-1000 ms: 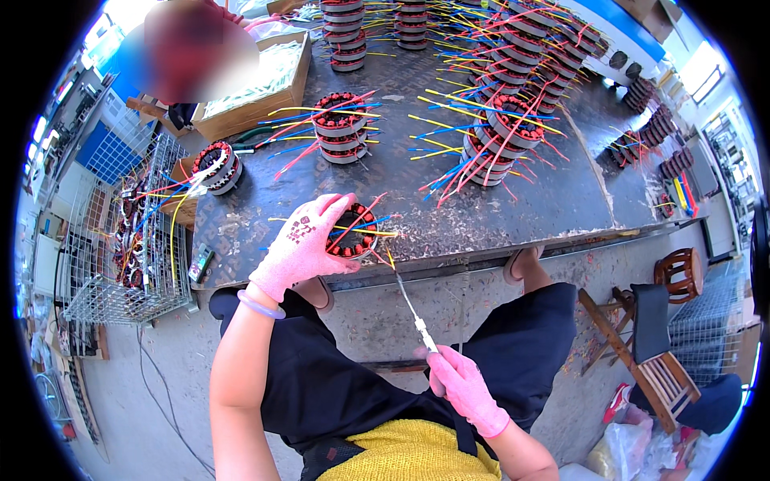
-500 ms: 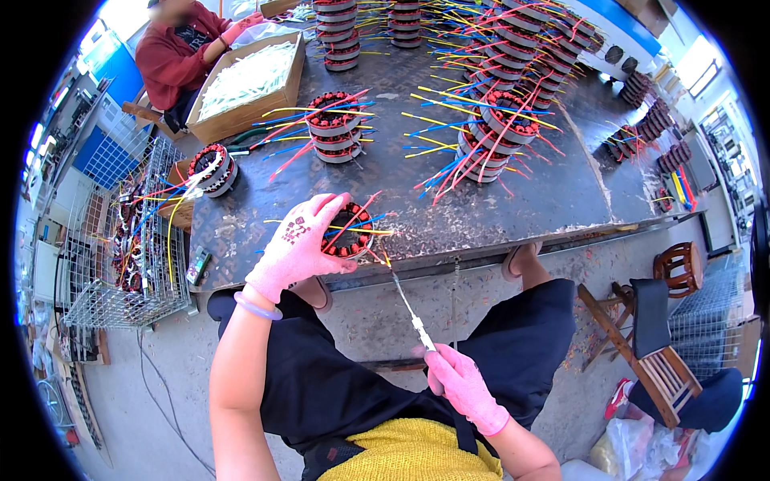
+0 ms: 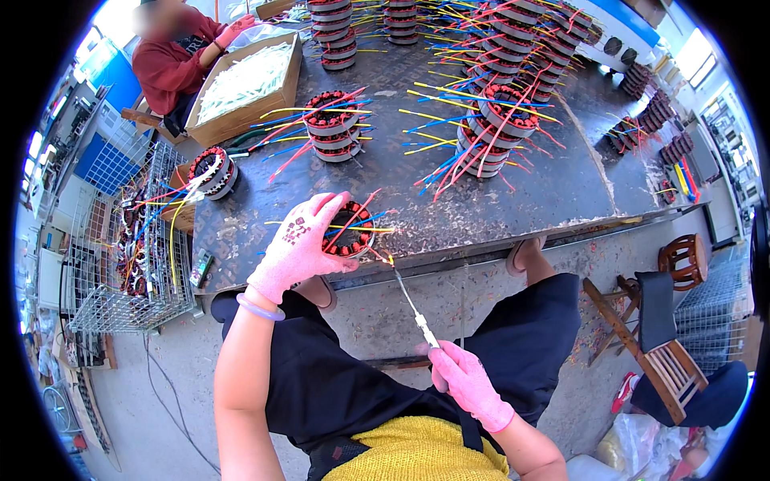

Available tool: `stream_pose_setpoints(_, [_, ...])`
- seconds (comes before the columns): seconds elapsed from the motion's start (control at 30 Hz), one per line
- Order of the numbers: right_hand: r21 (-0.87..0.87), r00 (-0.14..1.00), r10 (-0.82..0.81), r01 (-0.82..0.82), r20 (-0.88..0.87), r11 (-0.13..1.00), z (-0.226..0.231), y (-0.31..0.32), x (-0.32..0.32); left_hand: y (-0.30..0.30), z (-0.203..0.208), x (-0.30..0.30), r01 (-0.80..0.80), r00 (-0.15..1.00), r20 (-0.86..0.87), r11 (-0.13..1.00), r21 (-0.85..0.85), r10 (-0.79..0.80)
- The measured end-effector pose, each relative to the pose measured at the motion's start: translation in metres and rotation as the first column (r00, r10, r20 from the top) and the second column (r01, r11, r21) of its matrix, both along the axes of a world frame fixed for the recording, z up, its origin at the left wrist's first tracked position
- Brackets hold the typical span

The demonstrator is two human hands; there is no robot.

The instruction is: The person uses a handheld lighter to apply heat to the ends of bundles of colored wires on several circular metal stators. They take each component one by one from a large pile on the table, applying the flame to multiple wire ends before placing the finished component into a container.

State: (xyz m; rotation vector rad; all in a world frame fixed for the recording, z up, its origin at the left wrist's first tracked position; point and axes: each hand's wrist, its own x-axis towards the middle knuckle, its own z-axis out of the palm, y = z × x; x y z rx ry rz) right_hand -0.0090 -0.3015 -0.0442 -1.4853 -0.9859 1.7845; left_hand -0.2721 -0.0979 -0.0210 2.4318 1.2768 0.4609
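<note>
My left hand (image 3: 298, 244), in a pink glove, is closed around the near left side of a motor stator (image 3: 350, 230). This ring has red and black windings, and red, blue and yellow wires stick out of it. It rests at the table's front edge, partly covered by my fingers. My right hand (image 3: 465, 377), also gloved in pink, grips a slim tool (image 3: 420, 321) that looks like a soldering iron, with a white collar and a thin metal shaft. An orange glow shows at its tip, at the end of a wire from the stator.
Stacks of wired stators (image 3: 335, 128) stand on the dark table (image 3: 401, 188), with more (image 3: 493, 132) at right. A single stator (image 3: 213, 172) sits at left. Beyond it are a box of white sleeves (image 3: 249, 80) and a co-worker. A wire basket (image 3: 132, 305) and folding chair (image 3: 642, 345) flank me.
My right hand and the tool have shifted very slightly. The glow at the tip looks brighter. My left hand keeps its hold on the stator, and the whole view has turned a little.
</note>
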Motion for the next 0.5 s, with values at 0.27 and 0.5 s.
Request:
stream_pose_setpoints(0.27, [-0.044,0.998,-0.026,0.024,-0.050,0.999,0.0020,0.0013,-0.0018,-0.0008,-0.0019,0.0004,-0.033,0.999,-0.022,0.999,-0.015,0.033])
stream_pose_setpoints(0.5, [-0.048,0.998,-0.025,0.022,-0.055,0.999,0.0044,0.0007,-0.0009,0.0007,-0.0047,-0.0001,-0.028,0.999,-0.033,1.000,0.005,0.028])
